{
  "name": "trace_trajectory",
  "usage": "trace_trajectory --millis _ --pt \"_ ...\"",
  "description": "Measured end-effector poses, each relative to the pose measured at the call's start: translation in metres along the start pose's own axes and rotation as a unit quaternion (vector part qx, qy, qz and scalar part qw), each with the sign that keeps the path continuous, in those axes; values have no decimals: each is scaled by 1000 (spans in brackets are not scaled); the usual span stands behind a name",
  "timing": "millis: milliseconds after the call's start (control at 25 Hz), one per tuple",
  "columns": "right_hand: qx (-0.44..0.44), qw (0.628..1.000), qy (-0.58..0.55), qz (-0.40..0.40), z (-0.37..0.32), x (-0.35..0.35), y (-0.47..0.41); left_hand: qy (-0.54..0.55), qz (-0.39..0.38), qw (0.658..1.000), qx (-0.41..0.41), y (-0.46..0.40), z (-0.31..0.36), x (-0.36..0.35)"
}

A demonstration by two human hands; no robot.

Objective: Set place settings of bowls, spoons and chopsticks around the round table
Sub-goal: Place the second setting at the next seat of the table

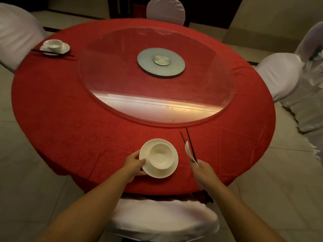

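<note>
Round surface, draped in red textured cloth, carrying a clear glass turntable on a grey metal hub. Item one, at 6 o'clock near the rim: white glazed bowl, deep and round, seated centrally on a shallow white saucer; the left hand pinches the saucer's 9 o'clock edge, thumb on top, apparently to set or square the pair before the chair below. Item two, just right of the saucer at about 5 o'clock: white ceramic spoon, smooth and curved, and two thin dark chopsticks, straight, tips pointing towards the turntable; all three are gripped together in the right hand, held above the cloth and not yet laid, presumably kept on the side where a diner would reach them. Item three, at 10 o'clock: a finished setting of bowl on saucer with dark chopsticks laid across the near edge; its spoon cannot be made out. White fabric-covered chairs stand around; most places remain unset.
</note>
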State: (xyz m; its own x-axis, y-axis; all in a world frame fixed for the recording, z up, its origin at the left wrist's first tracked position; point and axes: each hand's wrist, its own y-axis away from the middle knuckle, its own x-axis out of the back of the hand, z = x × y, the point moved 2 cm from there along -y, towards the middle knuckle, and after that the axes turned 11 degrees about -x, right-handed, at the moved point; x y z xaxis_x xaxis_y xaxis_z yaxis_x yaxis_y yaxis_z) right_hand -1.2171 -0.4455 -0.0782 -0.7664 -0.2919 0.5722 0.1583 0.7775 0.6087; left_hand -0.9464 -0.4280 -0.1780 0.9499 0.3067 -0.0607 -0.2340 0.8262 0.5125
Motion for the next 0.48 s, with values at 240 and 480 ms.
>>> trace_trajectory --millis 240,480 --pt "-9 999 -2 -41 11 2 -19 -322 47 939 -116 -5 15 7" --pt "-21 999 -5 -49 9 -4 -27 -239 77 961 -111 -8 35 -13"
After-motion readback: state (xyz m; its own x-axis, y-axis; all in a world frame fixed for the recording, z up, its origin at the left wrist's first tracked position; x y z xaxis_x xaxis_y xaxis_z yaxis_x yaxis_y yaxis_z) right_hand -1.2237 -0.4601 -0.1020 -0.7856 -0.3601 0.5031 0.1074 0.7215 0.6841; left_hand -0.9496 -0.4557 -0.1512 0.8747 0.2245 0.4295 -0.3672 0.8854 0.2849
